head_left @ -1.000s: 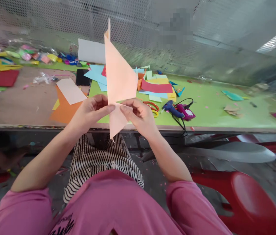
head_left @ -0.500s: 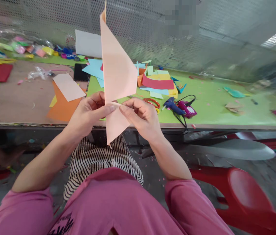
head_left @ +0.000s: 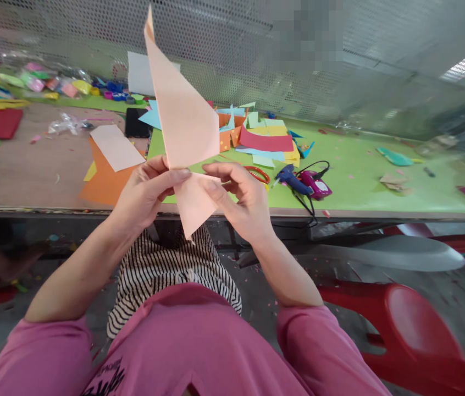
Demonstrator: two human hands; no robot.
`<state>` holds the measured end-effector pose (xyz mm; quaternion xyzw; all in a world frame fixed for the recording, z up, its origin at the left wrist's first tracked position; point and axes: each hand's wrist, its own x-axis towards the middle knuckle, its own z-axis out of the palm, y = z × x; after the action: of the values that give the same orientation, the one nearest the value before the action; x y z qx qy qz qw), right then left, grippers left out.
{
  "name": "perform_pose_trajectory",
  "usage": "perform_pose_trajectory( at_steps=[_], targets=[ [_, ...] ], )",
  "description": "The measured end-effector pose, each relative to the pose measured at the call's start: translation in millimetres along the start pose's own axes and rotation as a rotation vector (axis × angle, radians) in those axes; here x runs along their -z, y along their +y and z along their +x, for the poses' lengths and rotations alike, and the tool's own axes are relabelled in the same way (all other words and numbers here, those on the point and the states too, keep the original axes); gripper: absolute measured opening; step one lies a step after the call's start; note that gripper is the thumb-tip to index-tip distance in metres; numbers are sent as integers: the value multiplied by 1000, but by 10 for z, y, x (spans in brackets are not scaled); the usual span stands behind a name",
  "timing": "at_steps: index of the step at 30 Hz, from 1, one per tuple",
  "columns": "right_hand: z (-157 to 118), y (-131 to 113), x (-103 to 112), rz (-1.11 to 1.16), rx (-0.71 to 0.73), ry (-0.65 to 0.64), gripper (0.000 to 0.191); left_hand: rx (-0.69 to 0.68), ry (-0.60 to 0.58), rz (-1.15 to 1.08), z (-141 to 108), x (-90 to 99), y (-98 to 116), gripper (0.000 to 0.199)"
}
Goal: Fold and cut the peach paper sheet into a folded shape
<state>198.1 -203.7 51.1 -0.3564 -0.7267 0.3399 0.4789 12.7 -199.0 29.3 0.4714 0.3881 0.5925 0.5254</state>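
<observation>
A folded sheet of pale pink paper [head_left: 189, 113] stands up in front of me above the table's front edge, its tall upper part leaning left and a smaller flap pointing down. My left hand [head_left: 145, 190] pinches it at the narrow waist on the left, thumb in front and the other fingers behind. At the right edge of the lower flap, my right hand [head_left: 243, 201] holds the paper between thumb and fingers. Behind the right hand lie red-handled scissors [head_left: 258, 174], partly covered.
Coloured paper pieces [head_left: 265, 140] lie on the green tabletop [head_left: 352, 170]. A blue glue gun [head_left: 294, 179] rests beside a magenta box [head_left: 318, 184]. Left are an orange sheet [head_left: 103, 181], a pale pink strip [head_left: 116, 147] and a black phone [head_left: 137, 122]. A red chair [head_left: 418, 319] stands at right.
The paper's top has tilted to the left, and its lower tip has swung slightly right. My right fingers have shifted a little away from my left thumb along the lower flap.
</observation>
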Motion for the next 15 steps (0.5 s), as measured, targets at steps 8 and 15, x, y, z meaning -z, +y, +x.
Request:
perform_pose_trajectory(
  at_steps=[8, 15],
  targets=[
    [40, 98, 28, 14, 6, 81, 16, 48, -37, 15, 59, 82, -69, 25],
    [49, 124, 11, 80, -58, 92, 24, 39, -82, -82, 12, 80, -82, 34]
  ],
)
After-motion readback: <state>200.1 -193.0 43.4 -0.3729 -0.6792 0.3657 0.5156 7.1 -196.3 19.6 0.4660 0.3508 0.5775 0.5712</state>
